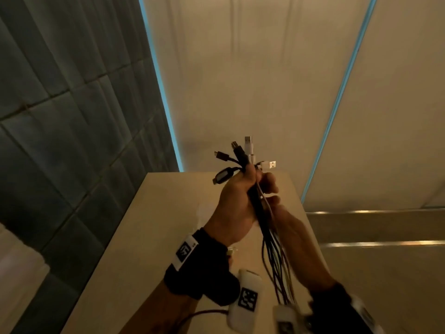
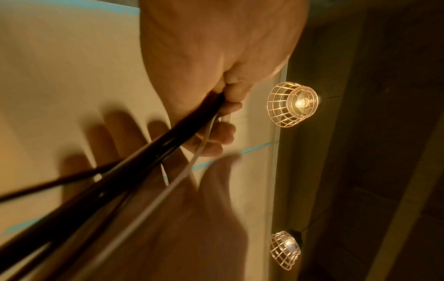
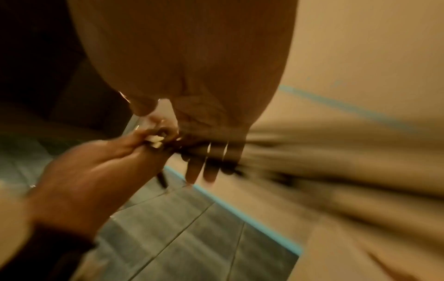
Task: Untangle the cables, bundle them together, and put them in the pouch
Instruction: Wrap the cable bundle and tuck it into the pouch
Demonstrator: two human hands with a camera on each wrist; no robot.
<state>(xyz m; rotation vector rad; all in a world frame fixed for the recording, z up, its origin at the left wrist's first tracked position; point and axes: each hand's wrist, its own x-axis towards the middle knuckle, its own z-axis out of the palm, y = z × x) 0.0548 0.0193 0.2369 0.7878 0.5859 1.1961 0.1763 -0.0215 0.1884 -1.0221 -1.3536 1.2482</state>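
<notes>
A bundle of black and white cables [image 1: 258, 213] stands upright above the beige table [image 1: 168, 213], with its USB plugs [image 1: 248, 150] fanning out at the top. My left hand [image 1: 236, 203] grips the bundle just under the plugs, its fingers curled round the cables [image 2: 153, 152]. Lower down, my blurred right hand [image 1: 291, 232] lies against the hanging strands. Its fingers [image 3: 199, 167] are straight and spread, and the cables [image 3: 216, 152] cross them. The loose ends trail down between my wrists. No pouch shows clearly in any view.
A dark tiled wall [image 1: 72, 116] rises on the left and a pale wall with blue strips [image 1: 337, 104] stands behind. Steps with metal edges [image 1: 373, 212] lie to the right of the table. Two caged wall lamps [image 2: 293, 104] glow nearby.
</notes>
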